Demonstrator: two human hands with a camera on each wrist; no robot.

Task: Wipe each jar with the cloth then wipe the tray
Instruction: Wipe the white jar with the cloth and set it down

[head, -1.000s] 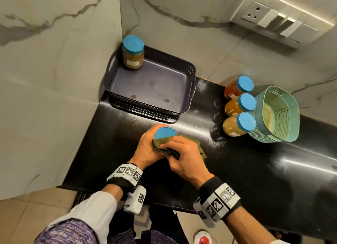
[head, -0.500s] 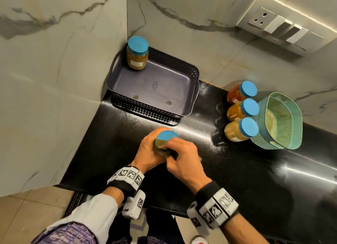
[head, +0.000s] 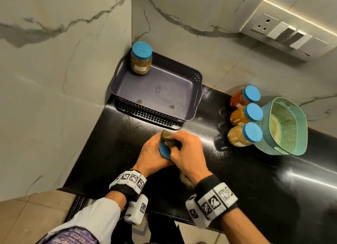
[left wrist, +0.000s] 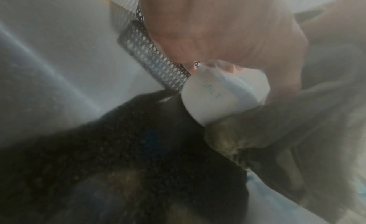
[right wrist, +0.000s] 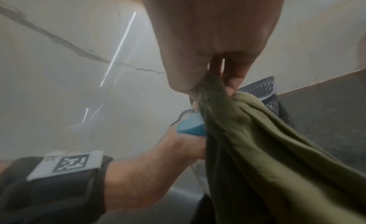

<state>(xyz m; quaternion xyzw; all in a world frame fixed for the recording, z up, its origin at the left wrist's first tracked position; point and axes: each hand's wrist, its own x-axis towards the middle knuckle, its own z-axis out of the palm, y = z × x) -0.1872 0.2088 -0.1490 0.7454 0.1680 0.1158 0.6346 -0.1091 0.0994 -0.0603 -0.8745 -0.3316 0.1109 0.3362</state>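
My left hand grips a blue-lidded jar, tipped so its lid faces me, above the black counter's near part. In the left wrist view the jar's white label reads SALT. My right hand holds a bunched olive-green cloth against the jar's side. The cloth peeks out above the hands. The dark mesh tray stands in the corner behind, with one blue-lidded jar in its far left corner.
Three blue-lidded jars stand in a row at the right, beside a teal mesh basket. Marble walls close the left and back. The counter edge runs near my wrists. A switch panel is on the wall.
The jar has been tipped from upright so its lid now faces me. The cloth has moved from over the lid to the jar's side and far end.
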